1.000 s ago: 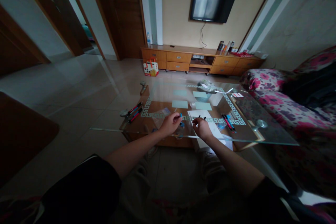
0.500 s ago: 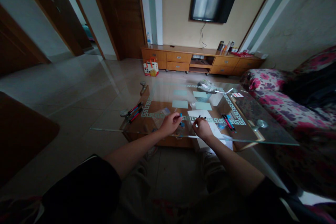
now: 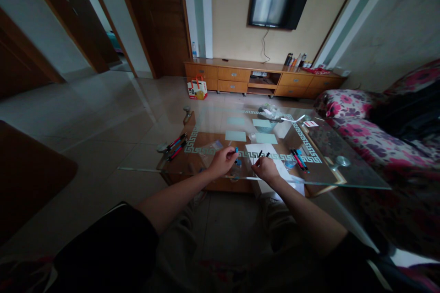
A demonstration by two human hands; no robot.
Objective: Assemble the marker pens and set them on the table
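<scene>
Over the near edge of the glass table, my left hand is closed in a pinch on a small blue pen part. My right hand is closed too, a short way to the right, with a thin black pen part sticking up from its fingers. A second dark stick end shows just behind that hand; whether it is held I cannot tell. The hands are apart. Red and black pens lie left of my left hand. Red, blue and black pens lie right of my right hand.
Under the glass are a white box and a wooden shelf. A plastic bag and a white-and-red card lie toward the far right. A flowered sofa stands at right, a low cabinet beyond.
My right hand has turned slightly, and the black pen part in it shows more and stands higher. My left hand has barely moved.
</scene>
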